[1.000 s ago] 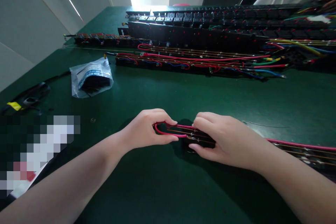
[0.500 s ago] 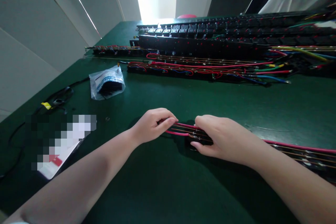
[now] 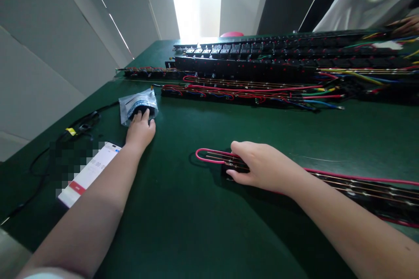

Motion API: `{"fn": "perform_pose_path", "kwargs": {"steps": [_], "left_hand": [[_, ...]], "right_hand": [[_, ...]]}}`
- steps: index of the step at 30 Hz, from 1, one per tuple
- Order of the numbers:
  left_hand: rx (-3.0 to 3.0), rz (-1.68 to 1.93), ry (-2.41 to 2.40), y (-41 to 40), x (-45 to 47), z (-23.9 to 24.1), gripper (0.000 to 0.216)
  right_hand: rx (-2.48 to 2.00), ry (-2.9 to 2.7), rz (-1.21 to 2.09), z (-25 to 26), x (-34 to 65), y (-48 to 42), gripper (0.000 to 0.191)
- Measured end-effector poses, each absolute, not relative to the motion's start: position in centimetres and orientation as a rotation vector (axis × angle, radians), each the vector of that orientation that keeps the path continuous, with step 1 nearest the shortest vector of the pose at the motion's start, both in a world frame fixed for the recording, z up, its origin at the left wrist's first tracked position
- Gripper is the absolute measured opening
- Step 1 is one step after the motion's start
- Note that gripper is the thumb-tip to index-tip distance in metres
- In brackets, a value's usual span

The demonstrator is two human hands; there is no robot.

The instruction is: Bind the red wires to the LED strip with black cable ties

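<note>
My right hand [image 3: 258,165] is wrapped over a long black strip [image 3: 386,196] that carries thin copper-coloured rods, thumb on its near side and fingers over its far side. A red wire [image 3: 209,161] loops out past the strip's left end. At the far left, my left hand [image 3: 140,133] reaches to a clear plastic bag [image 3: 126,105] with dark contents. Its fingers are stretched out and apart, with their tips on the bag's dark contents. Whether they pinch any piece there is not visible.
More black strips with coloured wires [image 3: 248,96] lie across the back of the table. A phone [image 3: 90,170] lies beneath my left forearm, next to a black cable [image 3: 42,174]. A person in a light garment [image 3: 369,0] is at the back right.
My left hand has let go of the red wire's end and moved left and away to the plastic bag. My right hand stays on the strip. The view has shifted slightly.
</note>
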State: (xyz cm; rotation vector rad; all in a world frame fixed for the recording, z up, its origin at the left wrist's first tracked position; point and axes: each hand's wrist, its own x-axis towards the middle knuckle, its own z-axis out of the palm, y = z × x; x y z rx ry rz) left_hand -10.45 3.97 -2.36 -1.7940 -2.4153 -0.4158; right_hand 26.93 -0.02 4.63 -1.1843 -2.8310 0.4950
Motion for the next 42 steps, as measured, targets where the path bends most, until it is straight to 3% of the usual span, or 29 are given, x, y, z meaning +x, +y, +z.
{"fn": "perform_pose_path", "kwargs": {"steps": [14, 31, 42], "left_hand": [[-1.816, -0.127, -2.212, 5.5, -11.4, -0.5, 0.044], [-1.895, -0.133, -2.114, 5.1, -10.6, -0.3, 0.039], [-2.566, -0.369, -1.649, 2.9, 0.9, -0.5, 0.025]], "right_hand": [[-1.205, -2.824, 0.474, 4.6, 26.9, 0.0, 0.026], [-1.264, -2.778, 0.568, 4.5, 27.2, 0.0, 0.032], [-1.246, -2.801, 0.544, 4.9, 26.9, -0.2, 0.03]]}}
